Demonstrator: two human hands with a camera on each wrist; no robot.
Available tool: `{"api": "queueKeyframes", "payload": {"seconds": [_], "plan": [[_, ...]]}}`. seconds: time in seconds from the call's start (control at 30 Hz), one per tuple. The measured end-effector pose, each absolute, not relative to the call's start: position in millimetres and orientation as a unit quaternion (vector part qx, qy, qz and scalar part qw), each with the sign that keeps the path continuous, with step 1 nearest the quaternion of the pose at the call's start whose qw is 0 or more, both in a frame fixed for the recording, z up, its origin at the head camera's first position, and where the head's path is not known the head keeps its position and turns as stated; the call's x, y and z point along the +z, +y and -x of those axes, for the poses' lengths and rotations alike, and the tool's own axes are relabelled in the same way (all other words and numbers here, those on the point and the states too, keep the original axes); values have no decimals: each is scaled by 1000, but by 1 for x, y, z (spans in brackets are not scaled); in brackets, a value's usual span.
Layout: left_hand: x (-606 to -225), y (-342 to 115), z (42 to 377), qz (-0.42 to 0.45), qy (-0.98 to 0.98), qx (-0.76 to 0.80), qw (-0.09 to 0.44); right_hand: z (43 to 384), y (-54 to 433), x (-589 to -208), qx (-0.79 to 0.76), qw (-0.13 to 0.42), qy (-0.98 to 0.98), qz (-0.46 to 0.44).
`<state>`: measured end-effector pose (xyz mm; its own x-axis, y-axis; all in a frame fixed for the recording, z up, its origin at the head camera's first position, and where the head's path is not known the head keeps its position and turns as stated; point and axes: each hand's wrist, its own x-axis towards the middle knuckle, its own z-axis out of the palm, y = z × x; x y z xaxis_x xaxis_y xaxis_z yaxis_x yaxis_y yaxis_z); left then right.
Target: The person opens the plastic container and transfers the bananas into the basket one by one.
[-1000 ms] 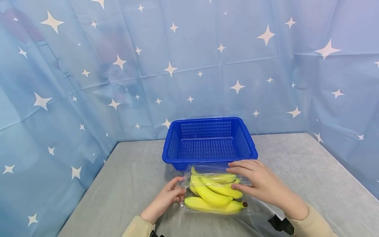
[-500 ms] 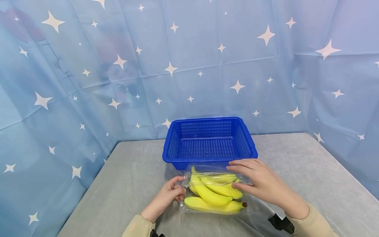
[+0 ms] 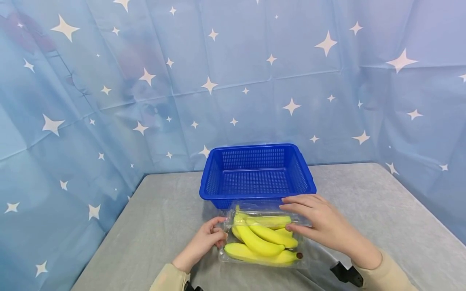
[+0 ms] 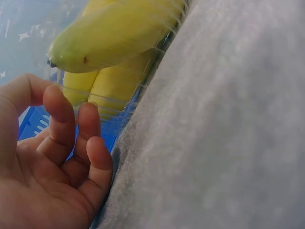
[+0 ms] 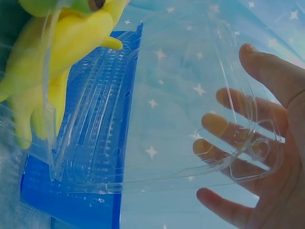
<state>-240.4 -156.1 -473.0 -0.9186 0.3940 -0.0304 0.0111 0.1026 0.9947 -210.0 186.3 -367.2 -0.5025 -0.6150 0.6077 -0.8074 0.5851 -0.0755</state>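
Note:
A clear plastic clamshell box (image 3: 261,262) holds several yellow bananas (image 3: 260,242) and stands in front of the blue basket. Its lid (image 5: 176,176) is raised at an angle above the bananas. My left hand (image 3: 202,246) is at the box's left end, its thumb and index fingertip at the edge and the other fingers curled. In the left wrist view, that hand (image 4: 62,157) is close beside the plastic. My right hand (image 3: 324,222) is at the lid's right end. The right wrist view shows several of its fingers behind the transparent lid, fairly straight, with the thumb outside its edge.
Directly behind the box sits a blue perforated basket (image 3: 256,197) with nothing inside. Grey cloth (image 3: 174,202) covers the table. A blue star-patterned curtain (image 3: 233,101) hangs along the back and both sides.
The bottom of the box has shifted slightly left and tilted a little, and the bananas have moved with it. Both hands have stayed almost in place.

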Motion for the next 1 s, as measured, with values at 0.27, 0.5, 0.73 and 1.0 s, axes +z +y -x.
{"api": "queueKeyframes", "payload": {"seconds": [0.27, 0.5, 0.73, 1.0], "plan": [[-472, -156, 241, -136, 738, 645, 147, 208, 187, -363, 179, 271, -845, -424], [-472, -157, 240, -141, 740, 641, 148, 207, 188, -361, 178, 270, -848, -421], [-471, -159, 240, -163, 737, 637, 159, 209, 191, -361, 199, 268, -845, -418], [-467, -161, 244, -192, 753, 610, 156, 214, 199, -362, 226, 259, -846, -408]]}}
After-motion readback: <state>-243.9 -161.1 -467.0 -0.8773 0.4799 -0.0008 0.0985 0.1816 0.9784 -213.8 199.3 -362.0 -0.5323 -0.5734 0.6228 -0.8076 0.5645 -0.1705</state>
